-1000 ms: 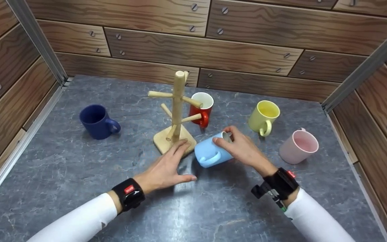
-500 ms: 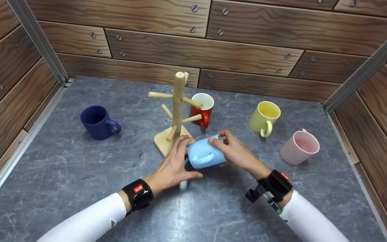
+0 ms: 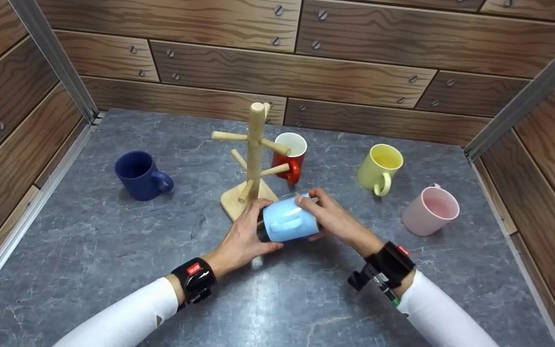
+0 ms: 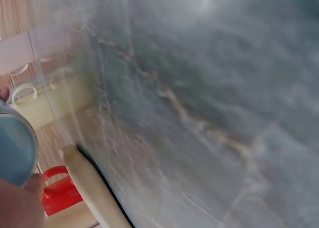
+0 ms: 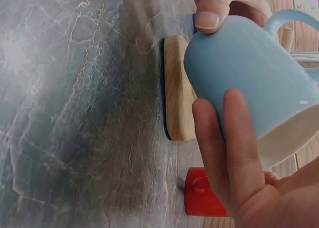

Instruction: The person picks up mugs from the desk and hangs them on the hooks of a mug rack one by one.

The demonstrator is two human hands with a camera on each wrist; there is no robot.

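Note:
Tipped on its side, a light blue mug [image 3: 291,220] is raised over the table in front of the wooden mug tree [image 3: 255,154]. My right hand [image 3: 340,220] grips it near the rim, thumb on top and fingers beneath. At the bottom end, my left hand [image 3: 244,236] holds the mug between thumb and fingers. The mug's handle faces me in the head view. In the right wrist view the left thumb [image 5: 208,19] presses the mug's bottom edge, and the white inside shows at the rim. The tree's pegs carry nothing.
A red mug [image 3: 291,161] stands just behind the tree. To the right are a yellow mug [image 3: 376,168] and a pink mug [image 3: 422,214]; a dark blue mug [image 3: 140,178] stands at left. Wood-patterned walls [image 3: 210,72] enclose the grey table [image 3: 89,270].
My right hand has carried the light blue mug leftward and turned it more level. The left hand has come off the mug tree's base and closed around the mug's bottom end.

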